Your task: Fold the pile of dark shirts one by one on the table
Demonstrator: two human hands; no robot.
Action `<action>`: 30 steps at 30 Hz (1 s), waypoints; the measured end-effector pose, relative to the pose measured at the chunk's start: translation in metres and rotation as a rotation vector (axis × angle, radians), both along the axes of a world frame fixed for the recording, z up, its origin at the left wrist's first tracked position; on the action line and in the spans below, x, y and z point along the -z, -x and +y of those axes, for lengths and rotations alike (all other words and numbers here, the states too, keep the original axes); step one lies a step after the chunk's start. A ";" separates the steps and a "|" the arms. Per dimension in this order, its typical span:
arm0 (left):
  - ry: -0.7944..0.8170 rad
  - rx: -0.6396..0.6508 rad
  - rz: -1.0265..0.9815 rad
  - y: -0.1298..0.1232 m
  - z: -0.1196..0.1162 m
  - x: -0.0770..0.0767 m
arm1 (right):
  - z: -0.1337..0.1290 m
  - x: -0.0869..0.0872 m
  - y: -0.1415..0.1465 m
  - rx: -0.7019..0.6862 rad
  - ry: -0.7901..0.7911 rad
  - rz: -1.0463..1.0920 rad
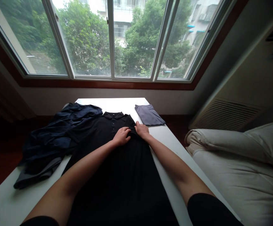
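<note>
A black polo shirt (117, 169) lies front side up, its buttoned collar toward the window. On its chest rests my left hand (122, 136), fingers bent and pressed on the cloth near the sleeve on the right. My right hand (141, 129) is closed on the black cloth at that sleeve, which looks folded inward. Just beyond my right hand is a folded grey garment (149, 115). A loose pile of dark blue clothes (54, 131) lies to the left and overlaps the table edge, touching the shirt's other sleeve.
The white table (174, 147) stretches toward the window (112, 40). A dark grey garment (37, 172) hangs out of the pile at the left. On the right stands a beige sofa (239, 175), with a vented white unit (228, 113) behind it.
</note>
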State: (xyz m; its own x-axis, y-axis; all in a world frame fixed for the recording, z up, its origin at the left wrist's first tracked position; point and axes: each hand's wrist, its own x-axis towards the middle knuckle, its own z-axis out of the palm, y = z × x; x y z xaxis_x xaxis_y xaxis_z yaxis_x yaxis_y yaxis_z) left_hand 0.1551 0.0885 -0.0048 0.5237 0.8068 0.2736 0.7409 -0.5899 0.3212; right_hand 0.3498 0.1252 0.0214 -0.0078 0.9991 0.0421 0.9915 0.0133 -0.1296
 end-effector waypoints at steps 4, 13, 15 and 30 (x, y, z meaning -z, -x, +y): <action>0.026 -0.012 -0.010 0.009 0.007 0.002 | 0.010 -0.001 -0.008 0.017 0.011 -0.025; -0.012 -0.295 0.023 0.090 0.031 -0.005 | 0.020 -0.003 -0.012 -0.068 -0.067 -0.014; 0.005 -0.439 0.074 0.111 0.041 -0.006 | 0.025 -0.005 -0.004 -0.108 -0.146 0.015; 0.233 -0.552 0.295 0.130 0.079 0.009 | 0.079 0.035 0.049 -0.160 0.101 0.144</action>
State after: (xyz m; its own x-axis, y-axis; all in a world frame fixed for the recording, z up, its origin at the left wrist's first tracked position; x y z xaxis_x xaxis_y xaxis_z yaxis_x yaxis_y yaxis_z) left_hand 0.0250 0.1672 -0.0134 0.0432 0.9986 -0.0320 0.9905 -0.0386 0.1318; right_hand 0.3012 0.2039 -0.0139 -0.1672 0.9849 -0.0457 0.9490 0.1483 -0.2782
